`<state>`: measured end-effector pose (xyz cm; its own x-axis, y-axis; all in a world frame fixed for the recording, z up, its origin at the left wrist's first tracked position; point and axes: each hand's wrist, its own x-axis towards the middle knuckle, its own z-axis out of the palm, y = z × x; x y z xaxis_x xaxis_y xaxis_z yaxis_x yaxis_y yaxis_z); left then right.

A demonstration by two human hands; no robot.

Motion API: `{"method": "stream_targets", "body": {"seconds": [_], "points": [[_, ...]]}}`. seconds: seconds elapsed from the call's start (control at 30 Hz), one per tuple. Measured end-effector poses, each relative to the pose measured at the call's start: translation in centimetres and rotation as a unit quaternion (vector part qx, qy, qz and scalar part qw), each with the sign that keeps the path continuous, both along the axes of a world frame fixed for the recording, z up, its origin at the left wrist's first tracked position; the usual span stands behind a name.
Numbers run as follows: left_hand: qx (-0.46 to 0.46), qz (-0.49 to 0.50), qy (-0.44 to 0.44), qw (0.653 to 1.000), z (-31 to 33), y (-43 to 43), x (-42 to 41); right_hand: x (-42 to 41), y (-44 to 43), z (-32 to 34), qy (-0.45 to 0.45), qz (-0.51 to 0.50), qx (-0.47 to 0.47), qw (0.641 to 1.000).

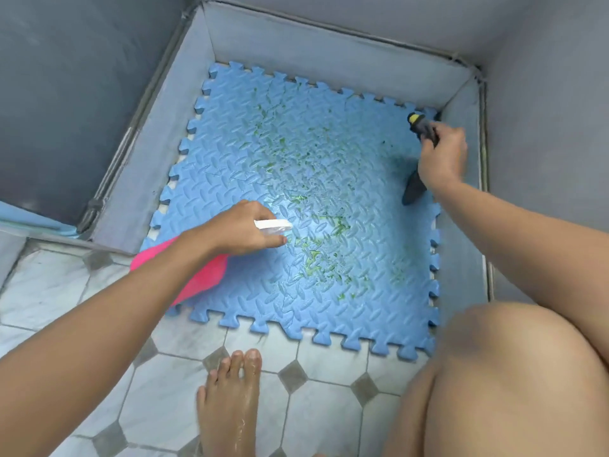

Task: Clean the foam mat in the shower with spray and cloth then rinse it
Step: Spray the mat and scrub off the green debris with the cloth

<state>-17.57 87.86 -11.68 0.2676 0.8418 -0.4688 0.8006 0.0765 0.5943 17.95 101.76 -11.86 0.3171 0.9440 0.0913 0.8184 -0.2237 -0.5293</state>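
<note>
In the head view, the foam mat (263, 143) lies flat on the shower floor, and its 6 o'clock edge laps out onto the tiled floor (164, 390). Expect it to be light, soft and floppy. It glistens, so it is probably slippery too. If you must lift it, take the toothed edge at 6 o'clock, the only side not hemmed in.

Green smears (313, 255) run from the mat's middle toward 5 o'clock. Your left hand (240, 230), at 8 o'clock, is wrapped round the neck of the pink spray bottle (204, 275), with its white head aimed at the smears. Your right hand (443, 156), at 2 o'clock, clenches a dark hose nozzle (417, 122) with a yellow tip, over the mat's corner.

Low grey walls (158, 153) close in at 9, 12 and 3 o'clock — your foot (230, 400) and knee (510, 374) crowd the 6 o'clock side. No cloth shows.
</note>
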Motion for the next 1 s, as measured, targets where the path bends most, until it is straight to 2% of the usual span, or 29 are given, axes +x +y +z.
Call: {"method": "stream_targets", "body": {"seconds": [0.07,0.17,0.3,0.53,0.77,1.0], "points": [[-0.004,-0.059,0.021,0.998,-0.6,0.1,1.2,1.5,-0.5,0.4,-0.010,-0.035,0.000,0.999],[-0.010,-0.080,0.004,0.997,-0.8,0.2,1.6,2.8,-1.2,0.5,-0.039,-0.023,-0.018,0.999],[0.004,-0.025,-0.031,0.999,-0.3,0.9,1.4,3.4,-2.0,-0.8,-0.051,0.035,-0.046,0.997],[0.071,0.048,-0.084,0.993,0.4,1.3,0.2,3.4,-1.6,-1.5,-0.050,0.038,-0.048,0.997],[0.002,0.039,-0.132,0.991,0.3,0.6,1.3,3.3,-1.5,-2.1,-0.054,0.064,-0.059,0.995],[-0.065,-0.031,-0.172,0.983,1.1,0.2,2.0,3.4,-1.9,-2.6,-0.043,0.094,-0.119,0.988]]}}
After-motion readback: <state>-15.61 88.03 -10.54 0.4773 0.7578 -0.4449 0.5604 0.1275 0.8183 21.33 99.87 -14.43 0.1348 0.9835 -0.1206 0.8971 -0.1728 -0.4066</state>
